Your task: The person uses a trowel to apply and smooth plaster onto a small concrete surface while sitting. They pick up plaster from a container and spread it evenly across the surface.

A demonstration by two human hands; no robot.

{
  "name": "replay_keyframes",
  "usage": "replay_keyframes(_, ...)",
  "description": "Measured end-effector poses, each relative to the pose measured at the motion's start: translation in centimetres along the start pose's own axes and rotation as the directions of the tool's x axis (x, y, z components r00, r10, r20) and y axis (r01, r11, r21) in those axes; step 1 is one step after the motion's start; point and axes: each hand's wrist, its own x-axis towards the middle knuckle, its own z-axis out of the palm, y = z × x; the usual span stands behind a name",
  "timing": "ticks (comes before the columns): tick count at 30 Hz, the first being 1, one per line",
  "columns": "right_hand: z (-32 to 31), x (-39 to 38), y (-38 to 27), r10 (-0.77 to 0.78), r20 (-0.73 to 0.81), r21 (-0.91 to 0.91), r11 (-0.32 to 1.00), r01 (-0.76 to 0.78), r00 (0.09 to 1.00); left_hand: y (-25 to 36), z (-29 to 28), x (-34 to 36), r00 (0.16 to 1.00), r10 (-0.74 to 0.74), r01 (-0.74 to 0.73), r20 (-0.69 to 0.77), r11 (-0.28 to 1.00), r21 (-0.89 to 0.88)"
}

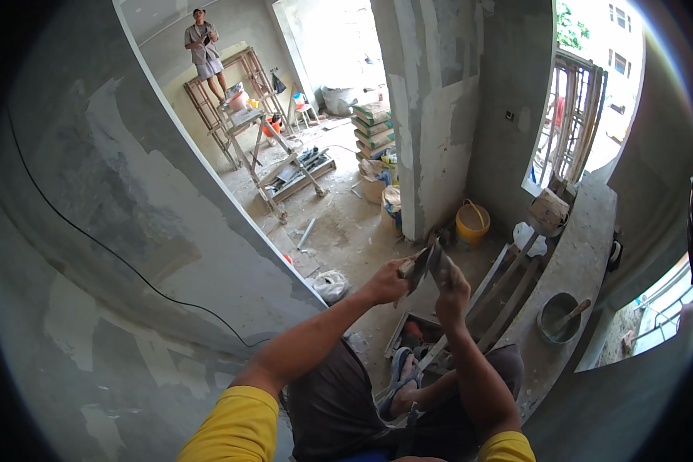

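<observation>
The left hand [387,284] grasps a flat-bladed tool [417,271] by its wooden handle, and the right hand [453,291] is closed around a second flat tool [438,262], both lying towards four o'clock from the middle of the view. Their blades stand close together, tilted, though whether they touch I cannot tell. From the hands, a yellow bucket [472,233] sits at one o'clock on the floor, while a dark bowl [547,333] rests on the ledge [589,246] between three and four o'clock.
</observation>
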Motion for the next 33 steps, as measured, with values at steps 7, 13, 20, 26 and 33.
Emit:
replay_keyframes(7, 0.2, -0.7, -2.0, -0.328, 0.108, -0.187, 0.920, 0.343, 0.938, -0.3, -0.5, 0.1, 0.982, 0.184, -0.188, 0.041, 0.973, 0.136)
replay_keyframes(13, -0.2, -0.1, -0.4, -0.106, 0.019, -0.055, 0.993, 0.107, 0.994, -0.3, -0.1, -0.1, 0.994, 0.113, -0.112, -0.002, 0.993, 0.024)
replay_keyframes(20, -1.2, 0.6, 2.0, 0.270, 0.071, 0.076, 0.958, -0.275, 0.960, 0.3, 0.3, 0.0, 0.998, 0.068, -0.068, -0.006, 0.997, -0.046)
replay_keyframes(26, 0.4, -0.5, -1.6, -0.264, 0.074, -0.143, 0.952, 0.272, 0.962, -0.1, -1.1, 0.1, 0.988, 0.149, -0.154, 0.047, 0.979, 0.134)
replay_keyframes(33, 0.5, -0.8, -0.7, -0.175, 0.058, -0.095, 0.979, 0.180, 0.983, -0.2, -1.1, -0.1, 0.997, 0.067, -0.066, 0.044, 0.998, -0.017)
